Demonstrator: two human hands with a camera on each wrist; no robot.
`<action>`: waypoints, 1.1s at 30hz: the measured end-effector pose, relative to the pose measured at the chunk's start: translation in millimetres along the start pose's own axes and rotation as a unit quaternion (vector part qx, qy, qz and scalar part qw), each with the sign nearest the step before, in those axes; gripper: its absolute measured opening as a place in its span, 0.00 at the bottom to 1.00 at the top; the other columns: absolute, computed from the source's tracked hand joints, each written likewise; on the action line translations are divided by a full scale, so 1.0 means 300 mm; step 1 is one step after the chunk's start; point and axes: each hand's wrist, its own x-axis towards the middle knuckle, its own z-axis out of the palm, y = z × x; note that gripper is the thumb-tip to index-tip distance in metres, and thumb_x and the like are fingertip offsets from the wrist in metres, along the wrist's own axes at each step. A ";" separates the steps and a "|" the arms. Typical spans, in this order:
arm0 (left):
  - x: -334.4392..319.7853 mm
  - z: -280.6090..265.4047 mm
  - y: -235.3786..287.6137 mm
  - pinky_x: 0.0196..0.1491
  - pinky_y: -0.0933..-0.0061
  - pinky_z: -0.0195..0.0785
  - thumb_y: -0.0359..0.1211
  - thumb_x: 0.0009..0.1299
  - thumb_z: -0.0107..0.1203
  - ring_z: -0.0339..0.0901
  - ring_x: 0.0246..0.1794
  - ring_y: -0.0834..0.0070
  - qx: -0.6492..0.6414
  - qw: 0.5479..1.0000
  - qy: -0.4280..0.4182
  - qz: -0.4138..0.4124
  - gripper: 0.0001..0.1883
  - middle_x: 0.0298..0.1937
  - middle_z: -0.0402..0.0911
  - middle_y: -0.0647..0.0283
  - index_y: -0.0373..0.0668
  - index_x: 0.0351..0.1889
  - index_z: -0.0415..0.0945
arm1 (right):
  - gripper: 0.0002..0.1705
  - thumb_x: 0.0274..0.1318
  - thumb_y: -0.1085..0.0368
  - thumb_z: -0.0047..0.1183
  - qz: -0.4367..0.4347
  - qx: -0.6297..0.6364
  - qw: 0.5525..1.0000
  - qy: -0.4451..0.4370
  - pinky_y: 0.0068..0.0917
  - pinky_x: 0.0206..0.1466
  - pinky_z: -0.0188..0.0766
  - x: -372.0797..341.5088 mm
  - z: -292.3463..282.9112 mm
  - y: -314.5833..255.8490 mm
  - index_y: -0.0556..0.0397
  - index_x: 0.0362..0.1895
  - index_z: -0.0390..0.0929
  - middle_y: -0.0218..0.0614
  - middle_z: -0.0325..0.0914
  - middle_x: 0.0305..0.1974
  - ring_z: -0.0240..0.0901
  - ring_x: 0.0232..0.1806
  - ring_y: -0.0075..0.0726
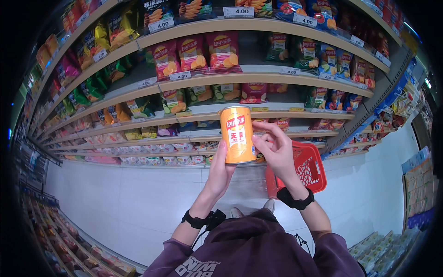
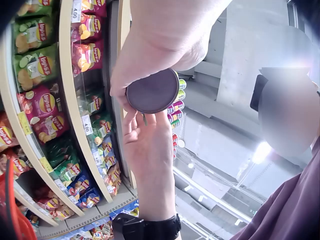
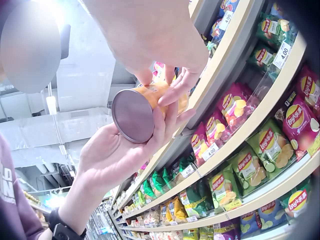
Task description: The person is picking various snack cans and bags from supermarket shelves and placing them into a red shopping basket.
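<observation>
An orange Lay's chip canister (image 1: 238, 138) is held upright before the body, its printed front facing up toward the head camera. My left hand (image 1: 218, 174) grips it from the left and below, with fingers wrapped behind its side. From the right, my right hand (image 1: 279, 156) holds the canister's side between thumb and bent fingers. The dark round base of the canister (image 2: 153, 91) shows in the left wrist view, between the left hand (image 2: 167, 37) and the right hand (image 2: 150, 145). In the right wrist view the left palm (image 3: 112, 155) lies beside that base.
Shelves (image 1: 272, 79) of chip bags with price tags curve across the front. Pink Lay's bags (image 1: 191, 53) stand on one shelf. A red shopping basket (image 1: 318, 173) rests on the white floor (image 1: 138, 194) to the right of my feet. More stocked shelving (image 1: 69, 235) stands at lower left.
</observation>
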 end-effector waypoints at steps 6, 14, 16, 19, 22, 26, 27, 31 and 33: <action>-0.001 0.015 0.015 0.67 0.65 0.57 0.42 0.79 0.36 0.66 0.64 0.71 0.053 0.996 0.015 0.067 0.24 0.64 0.66 0.57 0.38 0.68 0.53 | 0.23 0.57 0.69 0.58 -0.018 -0.042 0.999 -0.004 0.12 0.31 0.72 -0.007 0.008 -0.005 0.64 0.56 0.71 0.36 0.78 0.35 0.75 0.32 0.16; 0.010 0.024 -0.004 0.62 0.63 0.63 0.34 0.58 0.69 0.69 0.61 0.62 0.452 0.826 0.080 0.327 0.37 0.61 0.70 0.51 0.36 0.65 0.63 | 0.32 0.55 0.69 0.59 0.018 0.059 0.998 -0.016 0.22 0.47 0.76 -0.024 0.023 -0.005 0.62 0.61 0.60 0.41 0.73 0.52 0.73 0.52 0.27; 0.001 0.038 0.011 0.62 0.65 0.63 0.31 0.58 0.68 0.69 0.61 0.66 0.546 0.754 0.055 0.363 0.37 0.61 0.70 0.53 0.36 0.65 0.63 | 0.31 0.55 0.69 0.59 0.019 0.108 0.994 0.000 0.23 0.50 0.75 -0.025 0.025 -0.002 0.62 0.60 0.60 0.41 0.73 0.52 0.72 0.53 0.28; -0.004 0.061 0.032 0.60 0.66 0.65 0.31 0.59 0.67 0.69 0.60 0.68 0.606 0.691 0.018 0.393 0.36 0.59 0.72 0.54 0.34 0.64 0.62 | 0.30 0.57 0.66 0.59 0.033 0.146 0.989 0.010 0.25 0.54 0.71 -0.027 0.013 0.022 0.61 0.60 0.60 0.41 0.71 0.53 0.71 0.54 0.29; 0.002 0.053 0.013 0.56 0.66 0.68 0.34 0.60 0.66 0.73 0.56 0.65 0.510 0.796 0.023 0.325 0.35 0.56 0.74 0.51 0.33 0.63 0.63 | 0.30 0.59 0.62 0.57 0.082 0.172 0.982 -0.009 0.26 0.58 0.66 -0.022 -0.023 0.027 0.61 0.61 0.60 0.42 0.70 0.55 0.70 0.55 0.29; -0.016 0.068 0.017 0.55 0.65 0.69 0.35 0.62 0.64 0.75 0.54 0.63 0.255 0.962 0.034 0.086 0.34 0.54 0.74 0.50 0.31 0.63 0.63 | 0.30 0.61 0.60 0.54 0.054 0.170 0.984 -0.029 0.26 0.60 0.64 -0.011 -0.028 0.020 0.61 0.62 0.59 0.41 0.69 0.56 0.68 0.57 0.29; -0.011 0.067 0.010 0.55 0.66 0.69 0.34 0.61 0.65 0.75 0.54 0.63 0.250 0.960 0.040 0.117 0.34 0.54 0.74 0.50 0.32 0.63 0.62 | 0.30 0.62 0.60 0.54 0.046 0.166 0.984 -0.034 0.27 0.61 0.63 -0.006 -0.027 0.020 0.62 0.62 0.59 0.41 0.69 0.56 0.67 0.57 0.29; 0.021 0.037 -0.003 0.53 0.68 0.70 0.33 0.58 0.68 0.74 0.54 0.66 0.436 0.847 0.076 0.295 0.36 0.54 0.72 0.53 0.34 0.62 0.63 | 0.31 0.61 0.61 0.55 0.057 0.152 0.986 -0.029 0.29 0.61 0.64 0.012 0.007 0.023 0.62 0.62 0.59 0.41 0.69 0.55 0.68 0.57 0.30; 0.027 0.030 0.003 0.53 0.68 0.70 0.32 0.56 0.70 0.73 0.54 0.67 0.545 0.751 0.087 0.362 0.37 0.55 0.72 0.54 0.35 0.62 0.64 | 0.32 0.60 0.61 0.57 0.060 0.133 0.989 -0.019 0.30 0.61 0.65 0.009 0.022 0.034 0.62 0.62 0.59 0.41 0.70 0.55 0.69 0.57 0.31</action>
